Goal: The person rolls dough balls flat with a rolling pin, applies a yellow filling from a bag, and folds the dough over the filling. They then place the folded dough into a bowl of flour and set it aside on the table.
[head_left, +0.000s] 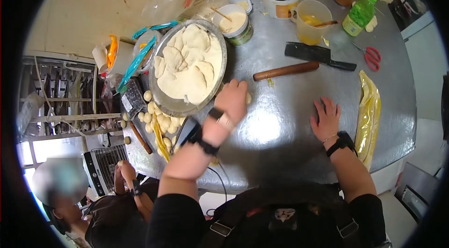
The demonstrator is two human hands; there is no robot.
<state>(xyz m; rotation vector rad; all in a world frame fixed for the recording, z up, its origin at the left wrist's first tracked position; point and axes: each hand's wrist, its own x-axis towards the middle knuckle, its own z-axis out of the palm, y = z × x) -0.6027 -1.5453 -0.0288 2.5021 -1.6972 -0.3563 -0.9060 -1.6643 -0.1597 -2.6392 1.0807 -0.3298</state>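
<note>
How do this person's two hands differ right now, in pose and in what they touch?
The left hand is curled over a pale dough piece; the right hand lies flat, fingers spread, on the bare metal table. The left hand reaches farther out, beside the round pan of dough; the right hand stays nearer the body, beside the yellow bag. Both wear a black wristband.
</note>
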